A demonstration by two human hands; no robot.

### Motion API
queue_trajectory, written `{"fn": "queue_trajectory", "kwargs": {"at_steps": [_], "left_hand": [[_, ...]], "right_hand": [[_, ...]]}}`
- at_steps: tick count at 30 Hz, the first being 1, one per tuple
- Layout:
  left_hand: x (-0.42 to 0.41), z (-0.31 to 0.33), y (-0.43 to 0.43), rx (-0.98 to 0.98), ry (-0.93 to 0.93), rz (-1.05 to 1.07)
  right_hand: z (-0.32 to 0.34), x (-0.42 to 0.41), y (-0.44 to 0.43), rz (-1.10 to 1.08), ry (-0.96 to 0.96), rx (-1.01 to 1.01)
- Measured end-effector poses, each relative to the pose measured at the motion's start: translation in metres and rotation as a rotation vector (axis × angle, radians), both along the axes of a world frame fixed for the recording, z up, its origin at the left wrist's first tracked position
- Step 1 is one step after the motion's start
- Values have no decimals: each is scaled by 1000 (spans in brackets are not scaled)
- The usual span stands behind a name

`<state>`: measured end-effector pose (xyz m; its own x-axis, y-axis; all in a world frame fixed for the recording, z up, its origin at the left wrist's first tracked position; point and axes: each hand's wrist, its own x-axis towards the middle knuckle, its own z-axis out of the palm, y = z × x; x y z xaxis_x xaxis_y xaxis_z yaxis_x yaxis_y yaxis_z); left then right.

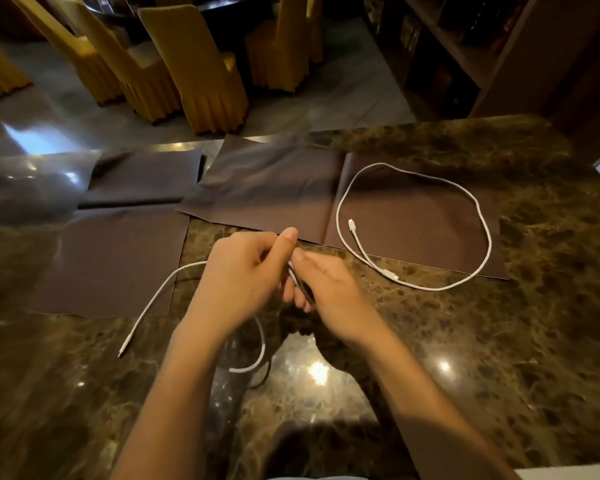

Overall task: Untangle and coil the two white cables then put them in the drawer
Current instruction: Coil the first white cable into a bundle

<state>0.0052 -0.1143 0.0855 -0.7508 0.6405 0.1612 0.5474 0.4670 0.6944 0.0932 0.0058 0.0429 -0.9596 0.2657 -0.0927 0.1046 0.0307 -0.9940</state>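
pinching the cable [160, 286] in your left hand [243, 271] and right hand [329, 289], expect it limp and light; regrip near the plug [121, 352].

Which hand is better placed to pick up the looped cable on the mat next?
Right, probably. The looped cable lies nearest the right hand, one plug close by. The left hand would have to cross over. Both hold the other cable, so one must let go first.
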Motion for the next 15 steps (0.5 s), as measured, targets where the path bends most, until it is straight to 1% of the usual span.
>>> {"fn": "queue_trajectory", "kwargs": {"at_steps": [3, 6, 8, 10, 13, 15], "left_hand": [[-9, -5, 9, 14, -26, 23], [-14, -10, 14, 58, -103, -3], [-14, -15, 16, 152, -226, -39], [-9, -22, 18, 286, -364, -48], [7, -29, 20, 422, -454, 11], [18, -33, 20, 475, -521, 49]], "right_hand": [[0, 4, -11, 32, -17, -43], [1, 7, -13, 69, 5, -150], [3, 9, -13, 92, 43, -290], [8, 12, -14, 120, 83, -454], [18, 17, -15, 137, 94, -649], [24, 20, -14, 145, 90, -716]]}}
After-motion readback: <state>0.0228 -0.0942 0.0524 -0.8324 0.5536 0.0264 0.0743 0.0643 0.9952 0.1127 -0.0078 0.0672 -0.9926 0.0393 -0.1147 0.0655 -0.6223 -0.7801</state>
